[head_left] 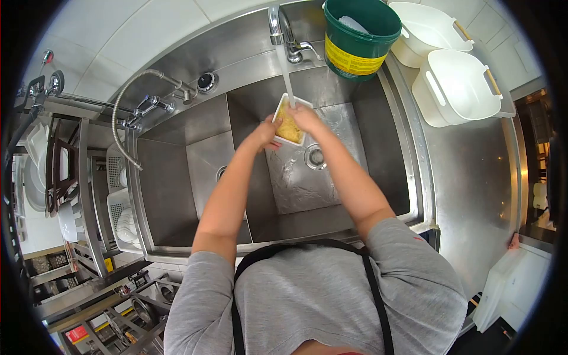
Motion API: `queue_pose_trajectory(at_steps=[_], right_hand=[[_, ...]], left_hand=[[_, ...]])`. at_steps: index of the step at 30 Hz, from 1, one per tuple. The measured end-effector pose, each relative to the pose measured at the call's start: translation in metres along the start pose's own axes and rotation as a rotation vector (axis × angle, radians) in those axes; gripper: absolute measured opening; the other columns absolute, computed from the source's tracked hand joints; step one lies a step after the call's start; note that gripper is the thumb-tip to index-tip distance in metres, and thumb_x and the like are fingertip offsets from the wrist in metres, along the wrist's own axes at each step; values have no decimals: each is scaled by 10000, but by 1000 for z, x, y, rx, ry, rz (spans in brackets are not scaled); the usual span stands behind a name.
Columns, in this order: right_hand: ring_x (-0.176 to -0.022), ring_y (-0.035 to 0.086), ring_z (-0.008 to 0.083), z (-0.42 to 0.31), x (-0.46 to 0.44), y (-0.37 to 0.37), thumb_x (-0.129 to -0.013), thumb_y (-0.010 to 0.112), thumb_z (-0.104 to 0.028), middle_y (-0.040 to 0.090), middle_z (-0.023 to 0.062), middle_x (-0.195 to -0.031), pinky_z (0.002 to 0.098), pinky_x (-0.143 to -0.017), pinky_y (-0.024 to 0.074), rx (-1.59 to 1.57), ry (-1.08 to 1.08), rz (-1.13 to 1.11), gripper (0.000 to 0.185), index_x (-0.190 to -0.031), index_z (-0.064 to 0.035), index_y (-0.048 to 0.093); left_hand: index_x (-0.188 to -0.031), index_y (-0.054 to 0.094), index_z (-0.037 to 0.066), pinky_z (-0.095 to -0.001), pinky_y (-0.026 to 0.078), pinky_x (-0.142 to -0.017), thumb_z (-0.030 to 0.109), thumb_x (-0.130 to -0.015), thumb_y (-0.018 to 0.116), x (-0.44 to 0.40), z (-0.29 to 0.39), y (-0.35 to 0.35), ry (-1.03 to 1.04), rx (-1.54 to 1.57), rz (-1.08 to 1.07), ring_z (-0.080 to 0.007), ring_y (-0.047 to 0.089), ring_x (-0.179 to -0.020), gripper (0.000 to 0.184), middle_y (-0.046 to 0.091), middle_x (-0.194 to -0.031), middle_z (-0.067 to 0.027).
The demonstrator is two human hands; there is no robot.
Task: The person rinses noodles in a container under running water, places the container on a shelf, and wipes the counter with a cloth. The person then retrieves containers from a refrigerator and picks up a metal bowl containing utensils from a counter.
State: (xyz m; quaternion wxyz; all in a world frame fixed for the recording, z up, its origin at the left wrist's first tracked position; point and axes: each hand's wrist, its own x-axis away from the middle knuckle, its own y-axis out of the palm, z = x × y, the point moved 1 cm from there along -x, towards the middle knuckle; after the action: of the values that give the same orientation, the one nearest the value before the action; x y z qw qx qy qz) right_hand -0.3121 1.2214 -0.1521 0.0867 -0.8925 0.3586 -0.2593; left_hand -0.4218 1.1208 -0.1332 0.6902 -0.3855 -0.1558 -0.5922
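Over the right-hand sink basin, a small white rectangular container (282,107) is tilted under the tap's stream. Something yellow (289,128) and shredded-looking lies inside; I cannot make out its kind. My left hand (266,134) grips the container's left side, thumb on the rim and fingers beneath. At the opposite upper side, my right hand (304,118) is closed over the rim, its fingertips close to the falling water. The chrome tap (276,29) is running from above.
A metal divider separates the left basin (163,177) from the right one, which has a drain (315,157). A green bucket (361,38) stands behind at right, beside white tubs (458,89). A hose tap (127,89) and dish racks (121,219) are at left.
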Motion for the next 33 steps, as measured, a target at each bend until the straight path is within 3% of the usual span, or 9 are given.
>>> queue_pose_trajectory(at_steps=[2,8,11,15,18,21,23,30,33], right_hand=[[-993,549,270,29,-16,-17,-862,479,-262,565,161,-1102,330,-827,423,94,-333,24,305,-1029,-38,603],[-847,573,237,11,41,-74,-806,572,-144,591,102,-888,314,-752,444,448,-513,84,170,-938,-60,636],[-786,575,194,21,50,-67,-793,586,-112,582,80,-851,291,-717,451,109,-563,249,143,-914,-58,638],[-735,579,172,30,37,-69,-769,603,-117,586,62,-819,289,-659,455,-46,-427,498,143,-904,-77,630],[-668,584,172,44,32,-62,-773,599,-99,591,50,-794,290,-613,460,-398,-129,174,122,-888,-74,630],[-707,568,140,40,39,-47,-763,610,-70,563,59,-788,262,-606,456,-204,-141,159,165,-928,-68,626],[-690,593,238,33,44,-44,-712,642,-80,567,80,-790,317,-623,476,204,-563,297,203,-910,-71,605],[-715,556,193,18,23,-65,-678,691,-132,499,74,-831,302,-635,452,335,-598,414,200,-825,-51,582],[-857,551,284,13,24,-61,-678,672,-132,507,109,-925,362,-717,459,460,-514,228,206,-857,-74,588]], left_hand=[[-1260,288,116,-321,539,-628,437,-910,354,-2,-11,20,-29,407,-100,-212,606,-741,479,561,-1018,-121],[-1233,280,47,-322,534,-680,426,-924,324,1,-10,36,47,550,-69,-210,600,-772,491,551,-1032,-132],[-1237,272,52,-322,534,-691,420,-926,323,1,-10,36,84,601,-100,-212,602,-783,485,551,-1031,-134],[-1239,267,57,-325,535,-693,411,-928,326,8,-6,39,97,635,-85,-214,602,-796,476,550,-1032,-138],[-1247,260,61,-328,537,-689,409,-926,333,11,-3,41,102,654,-81,-214,602,-803,480,547,-1036,-140],[-1258,254,64,-326,536,-690,414,-925,333,13,-4,40,89,650,-45,-213,601,-798,489,542,-1045,-143],[-1267,251,66,-325,535,-695,417,-925,329,10,-11,41,88,627,-74,-213,600,-796,496,538,-1052,-141],[-1330,195,166,-335,510,-734,405,-933,315,11,-23,46,83,648,-140,-198,580,-820,479,515,-1110,-103],[-1327,200,173,-335,508,-734,407,-932,316,13,-24,48,94,631,-126,-195,580,-829,473,518,-1109,-101]])
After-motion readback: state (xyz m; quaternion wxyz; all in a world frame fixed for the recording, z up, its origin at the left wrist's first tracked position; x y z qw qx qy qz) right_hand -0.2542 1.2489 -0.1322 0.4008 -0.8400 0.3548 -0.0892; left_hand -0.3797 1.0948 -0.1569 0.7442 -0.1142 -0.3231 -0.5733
